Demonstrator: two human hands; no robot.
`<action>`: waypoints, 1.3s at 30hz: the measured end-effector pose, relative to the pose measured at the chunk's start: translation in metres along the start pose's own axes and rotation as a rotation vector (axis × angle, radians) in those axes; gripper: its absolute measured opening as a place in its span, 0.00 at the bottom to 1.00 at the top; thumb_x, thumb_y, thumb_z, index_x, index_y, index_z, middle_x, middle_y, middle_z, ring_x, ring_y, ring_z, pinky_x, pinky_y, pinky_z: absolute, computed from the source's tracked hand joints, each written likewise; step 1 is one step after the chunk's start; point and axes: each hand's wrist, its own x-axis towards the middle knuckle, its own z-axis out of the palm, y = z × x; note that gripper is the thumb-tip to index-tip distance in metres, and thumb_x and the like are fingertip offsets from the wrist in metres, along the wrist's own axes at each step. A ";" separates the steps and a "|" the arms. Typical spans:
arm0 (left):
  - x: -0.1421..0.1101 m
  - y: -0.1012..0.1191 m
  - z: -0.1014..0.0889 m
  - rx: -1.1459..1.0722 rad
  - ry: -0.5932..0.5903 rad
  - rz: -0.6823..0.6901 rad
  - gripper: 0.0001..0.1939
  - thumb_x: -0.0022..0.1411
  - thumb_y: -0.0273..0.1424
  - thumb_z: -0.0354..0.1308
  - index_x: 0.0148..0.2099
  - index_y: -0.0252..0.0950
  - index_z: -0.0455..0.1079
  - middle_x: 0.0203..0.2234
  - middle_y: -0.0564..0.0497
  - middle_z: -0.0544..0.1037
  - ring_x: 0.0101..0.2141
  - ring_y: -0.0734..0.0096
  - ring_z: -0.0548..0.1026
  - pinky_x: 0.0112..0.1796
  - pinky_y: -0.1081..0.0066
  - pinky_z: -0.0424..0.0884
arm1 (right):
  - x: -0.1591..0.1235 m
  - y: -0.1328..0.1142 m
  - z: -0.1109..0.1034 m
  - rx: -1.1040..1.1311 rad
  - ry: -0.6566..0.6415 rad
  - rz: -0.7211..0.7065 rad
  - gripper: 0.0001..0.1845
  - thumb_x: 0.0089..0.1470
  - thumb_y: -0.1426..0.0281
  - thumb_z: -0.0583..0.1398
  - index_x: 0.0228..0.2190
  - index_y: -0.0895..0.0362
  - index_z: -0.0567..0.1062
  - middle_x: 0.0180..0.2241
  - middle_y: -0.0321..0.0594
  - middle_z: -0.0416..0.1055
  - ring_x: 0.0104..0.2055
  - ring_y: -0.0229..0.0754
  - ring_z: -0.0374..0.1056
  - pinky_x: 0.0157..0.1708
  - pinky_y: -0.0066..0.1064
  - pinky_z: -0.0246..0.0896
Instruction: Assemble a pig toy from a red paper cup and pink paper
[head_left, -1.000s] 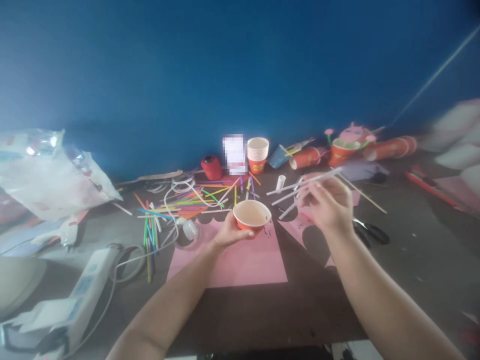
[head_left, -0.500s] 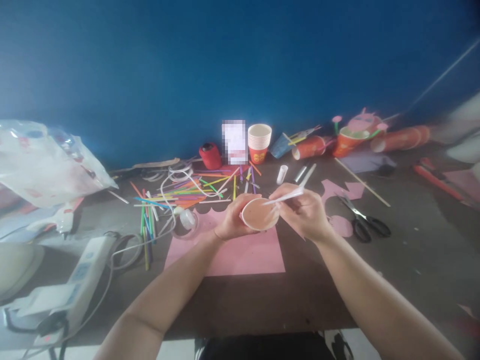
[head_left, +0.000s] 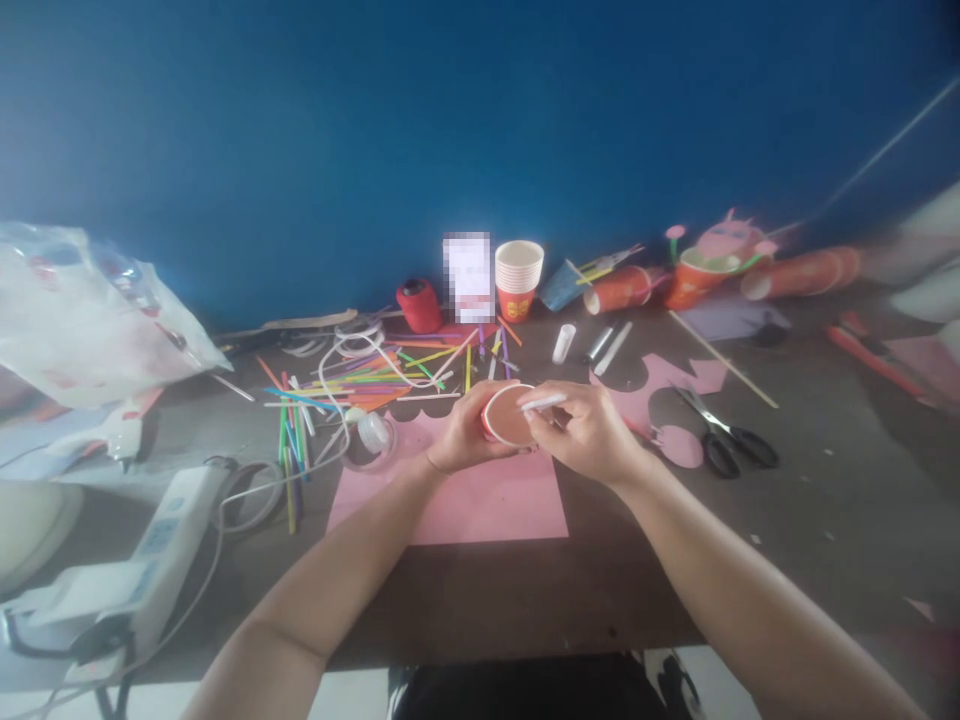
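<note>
A red paper cup (head_left: 512, 418) is gripped by my left hand (head_left: 466, 430), whose fingers wrap round its side. Its round, white-edged end faces up towards me and looks brownish-pink; whether this is the base or the mouth I cannot tell. My right hand (head_left: 589, 430) pinches a slim white pen-like stick (head_left: 544, 402), the tip lying over that round end. Both hands are above a pink paper sheet (head_left: 487, 505) with scalloped cut-outs along its far edge. To the right of my right hand lie a cut pink paper piece (head_left: 680, 446) and black-handled scissors (head_left: 720, 435).
Coloured sticks (head_left: 367, 385) lie scattered at the back left, near a white cable, tape and a power strip (head_left: 161, 560). Stacked paper cups (head_left: 519, 280) and a red spool (head_left: 418, 305) stand by the wall. A decorated cup (head_left: 697, 280) is at the back right.
My right hand has shifted slightly left and lower, and the white stick now lies flatter and shows less length. The cup has turned a little, revealing its red side.
</note>
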 end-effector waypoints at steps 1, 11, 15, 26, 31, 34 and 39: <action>0.000 0.000 0.000 -0.006 0.001 0.000 0.39 0.40 0.41 0.70 0.54 0.36 0.63 0.43 0.41 0.73 0.42 0.57 0.73 0.43 0.59 0.69 | 0.000 -0.001 0.000 -0.014 0.004 -0.010 0.08 0.49 0.74 0.58 0.31 0.56 0.76 0.34 0.38 0.77 0.27 0.37 0.70 0.31 0.31 0.65; -0.001 0.000 -0.002 -0.020 0.002 -0.047 0.39 0.38 0.41 0.71 0.53 0.36 0.64 0.43 0.41 0.74 0.44 0.55 0.73 0.45 0.58 0.68 | 0.000 -0.003 0.000 -0.181 -0.022 -0.058 0.08 0.50 0.73 0.58 0.31 0.52 0.76 0.34 0.36 0.77 0.35 0.41 0.73 0.35 0.32 0.66; -0.004 -0.004 -0.001 -0.075 -0.016 -0.108 0.42 0.39 0.41 0.70 0.56 0.36 0.61 0.46 0.39 0.73 0.46 0.53 0.72 0.47 0.57 0.67 | 0.000 -0.001 -0.001 -0.173 -0.047 0.000 0.09 0.52 0.73 0.57 0.36 0.52 0.74 0.42 0.38 0.76 0.35 0.41 0.73 0.35 0.33 0.66; -0.004 -0.003 -0.002 -0.154 -0.073 -0.196 0.43 0.43 0.42 0.68 0.59 0.37 0.58 0.51 0.39 0.70 0.50 0.50 0.69 0.51 0.55 0.64 | 0.002 0.005 -0.006 -0.135 -0.134 -0.022 0.08 0.55 0.76 0.54 0.36 0.53 0.69 0.46 0.40 0.72 0.41 0.44 0.71 0.39 0.34 0.64; -0.004 0.000 0.000 -0.388 -0.126 -0.273 0.37 0.53 0.49 0.58 0.61 0.39 0.56 0.55 0.39 0.66 0.53 0.50 0.67 0.48 0.56 0.68 | 0.000 0.005 -0.001 -0.263 -0.131 -0.027 0.04 0.55 0.71 0.57 0.35 0.53 0.70 0.32 0.38 0.74 0.33 0.42 0.69 0.34 0.32 0.62; -0.001 0.007 -0.001 -0.308 -0.043 -0.300 0.28 0.59 0.42 0.56 0.59 0.40 0.59 0.52 0.41 0.68 0.52 0.54 0.68 0.47 0.58 0.68 | -0.001 0.004 0.001 -0.304 -0.100 -0.077 0.05 0.55 0.70 0.57 0.36 0.52 0.71 0.33 0.39 0.74 0.36 0.43 0.68 0.36 0.33 0.62; 0.008 0.023 -0.001 -0.112 0.076 -0.091 0.26 0.53 0.33 0.63 0.54 0.38 0.64 0.47 0.41 0.72 0.48 0.58 0.70 0.48 0.58 0.66 | 0.000 0.001 0.002 -0.318 -0.131 -0.108 0.04 0.55 0.72 0.56 0.34 0.52 0.71 0.31 0.38 0.73 0.35 0.44 0.65 0.36 0.34 0.61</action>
